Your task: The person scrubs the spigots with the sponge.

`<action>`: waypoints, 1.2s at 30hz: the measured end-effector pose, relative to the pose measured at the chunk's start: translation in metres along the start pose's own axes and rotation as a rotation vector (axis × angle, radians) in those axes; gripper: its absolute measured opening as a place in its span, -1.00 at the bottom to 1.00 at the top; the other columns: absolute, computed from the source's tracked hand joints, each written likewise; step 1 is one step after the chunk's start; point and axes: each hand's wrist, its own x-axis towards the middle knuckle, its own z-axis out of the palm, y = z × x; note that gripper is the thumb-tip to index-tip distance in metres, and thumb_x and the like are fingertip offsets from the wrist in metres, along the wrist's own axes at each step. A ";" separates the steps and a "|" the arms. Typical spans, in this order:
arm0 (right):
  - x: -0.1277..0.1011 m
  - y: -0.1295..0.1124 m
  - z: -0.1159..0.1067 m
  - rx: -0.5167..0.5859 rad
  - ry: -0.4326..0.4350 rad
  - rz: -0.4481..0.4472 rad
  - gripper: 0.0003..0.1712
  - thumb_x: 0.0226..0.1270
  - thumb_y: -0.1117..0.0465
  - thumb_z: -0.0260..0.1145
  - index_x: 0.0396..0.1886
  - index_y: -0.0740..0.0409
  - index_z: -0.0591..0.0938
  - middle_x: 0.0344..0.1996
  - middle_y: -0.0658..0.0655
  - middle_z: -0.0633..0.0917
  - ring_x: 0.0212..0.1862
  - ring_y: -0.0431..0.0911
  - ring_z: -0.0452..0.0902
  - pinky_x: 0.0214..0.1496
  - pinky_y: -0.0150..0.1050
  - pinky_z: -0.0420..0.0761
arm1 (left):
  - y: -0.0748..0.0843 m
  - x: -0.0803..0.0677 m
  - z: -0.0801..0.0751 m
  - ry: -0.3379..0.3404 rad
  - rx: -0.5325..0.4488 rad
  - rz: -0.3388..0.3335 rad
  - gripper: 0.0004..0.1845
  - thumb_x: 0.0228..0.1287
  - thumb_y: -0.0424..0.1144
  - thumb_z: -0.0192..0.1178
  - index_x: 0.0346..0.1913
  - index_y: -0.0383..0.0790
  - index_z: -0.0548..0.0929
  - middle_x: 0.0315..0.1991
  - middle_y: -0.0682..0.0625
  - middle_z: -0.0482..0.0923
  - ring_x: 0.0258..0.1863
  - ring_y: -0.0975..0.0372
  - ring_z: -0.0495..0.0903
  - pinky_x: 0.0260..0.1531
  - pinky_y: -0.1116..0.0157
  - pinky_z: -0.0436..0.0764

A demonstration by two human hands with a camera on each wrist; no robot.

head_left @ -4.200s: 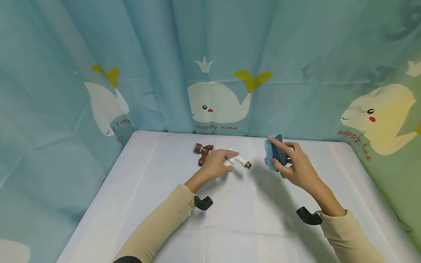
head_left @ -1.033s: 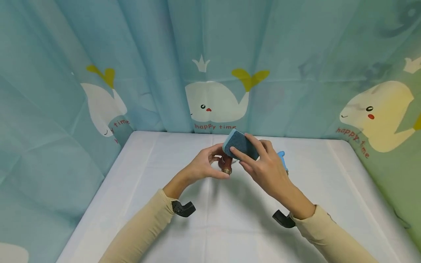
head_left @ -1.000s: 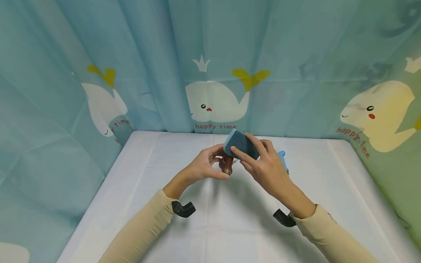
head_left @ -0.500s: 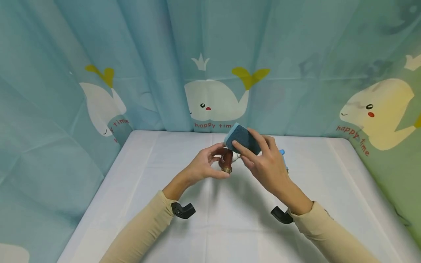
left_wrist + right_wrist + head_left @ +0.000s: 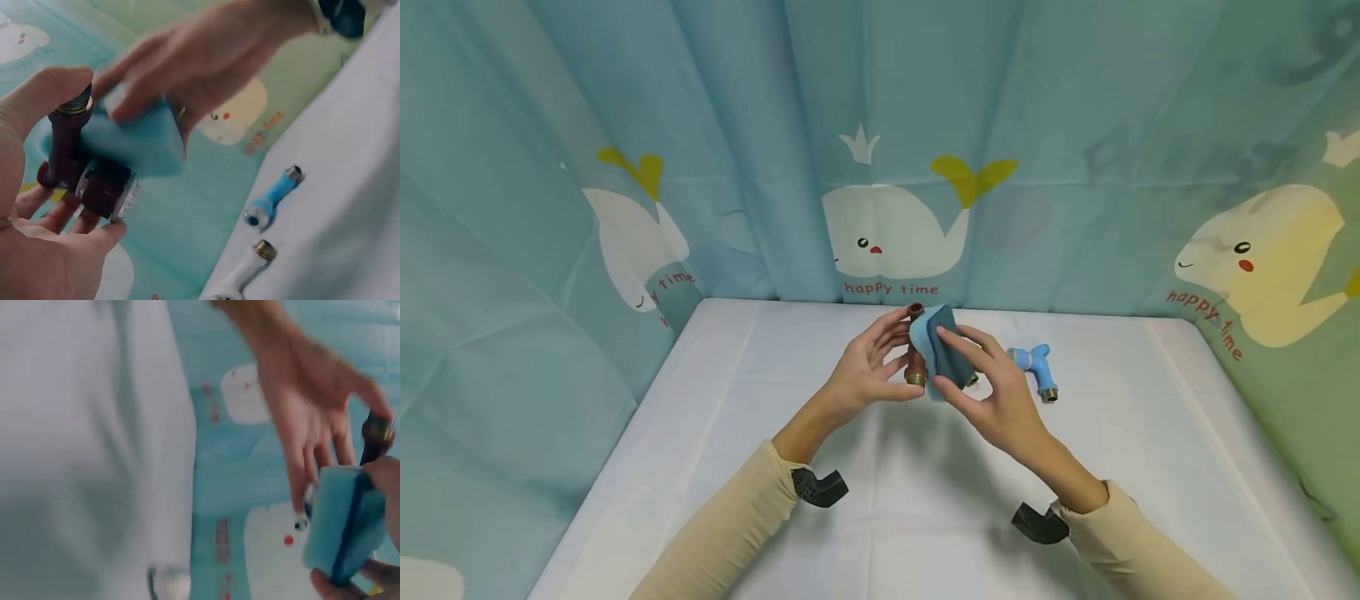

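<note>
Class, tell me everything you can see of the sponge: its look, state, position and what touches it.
The sponge is a two-layered block: one layer pale blue and foam-like, the other dark blue, resembling a scouring pad. Raised above the white table and tilted on edge, it is pinched by the right hand. Its pale side faces the brown tap held in the left hand, seemingly against it. Whether it is wet cannot be told.

There are three metal-ended taps: one dark brown tap (image 5: 915, 363), one light blue tap (image 5: 1040, 367) and one white tap (image 5: 244, 274). Blue two-layer sponge block (image 5: 951, 354) is one. Bare hands are two: left hand (image 5: 856, 372) and right hand (image 5: 1003, 396).
</note>
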 end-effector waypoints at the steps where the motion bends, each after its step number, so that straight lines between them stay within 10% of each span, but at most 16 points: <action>1: 0.000 0.001 0.000 -0.005 -0.008 0.027 -0.25 0.21 0.32 0.55 0.43 0.04 0.55 0.32 0.26 0.53 0.16 0.12 0.60 -0.11 -0.02 0.70 | 0.000 0.000 0.000 0.006 -0.006 0.001 0.13 -0.02 -0.61 0.50 0.61 -0.24 0.12 0.45 -0.25 0.27 0.39 0.08 0.32 0.39 0.15 0.41; 20: 0.000 -0.003 -0.004 0.114 -0.110 0.146 -0.29 0.31 0.27 0.50 0.45 -0.01 0.53 0.29 0.11 0.61 0.00 -0.08 0.64 -0.08 -0.10 0.74 | -0.003 -0.005 0.002 0.099 0.088 0.070 0.17 -0.09 -0.76 0.43 0.62 -0.23 0.12 0.40 -0.26 0.31 0.49 0.04 0.28 0.41 0.21 0.37; 36: 0.005 0.008 -0.006 0.099 -0.193 0.211 -0.35 0.37 0.22 0.46 0.44 0.04 0.54 0.28 0.17 0.61 0.03 -0.02 0.65 -0.07 -0.04 0.73 | -0.002 -0.018 -0.006 -0.020 0.200 0.033 0.17 -0.09 -0.70 0.48 0.62 -0.20 0.14 0.38 -0.27 0.33 0.49 0.03 0.28 0.40 0.19 0.39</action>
